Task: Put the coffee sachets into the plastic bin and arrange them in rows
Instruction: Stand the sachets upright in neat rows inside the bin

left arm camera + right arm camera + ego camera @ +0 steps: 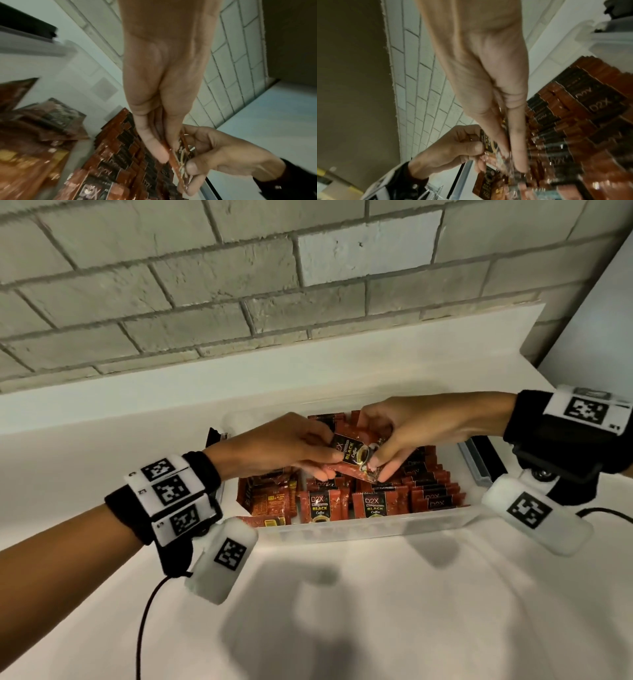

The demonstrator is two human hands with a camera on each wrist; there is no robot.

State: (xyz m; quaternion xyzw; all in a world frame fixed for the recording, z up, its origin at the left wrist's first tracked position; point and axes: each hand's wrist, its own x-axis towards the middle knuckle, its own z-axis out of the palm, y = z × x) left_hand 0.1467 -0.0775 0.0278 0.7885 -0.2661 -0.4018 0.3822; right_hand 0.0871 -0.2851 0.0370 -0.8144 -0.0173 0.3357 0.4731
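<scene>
A clear plastic bin (359, 529) stands on the white counter and holds several red-and-black coffee sachets. Its middle and right part carry overlapping rows (432, 491); at its left end the sachets (270, 501) lie loose and askew. Above the bin, both hands hold one sachet (354, 455), face up and tilted. My left hand (327, 461) pinches its left end and my right hand (379, 462) pinches its right end. The left wrist view has the held sachet (181, 162) edge-on between thumb and fingers of my left hand (165, 147). In the right wrist view my right hand (511, 150) grips the sachet (488, 144) above the rows (573, 121).
A grey brick wall (239, 285) rises behind a white ledge (137, 405). A white panel (599, 302) closes off the right. Dark latches sit at the bin's left end (214, 436) and right end (483, 463). White counter (376, 611) spreads before the bin; a black cable (144, 621) hangs at the left.
</scene>
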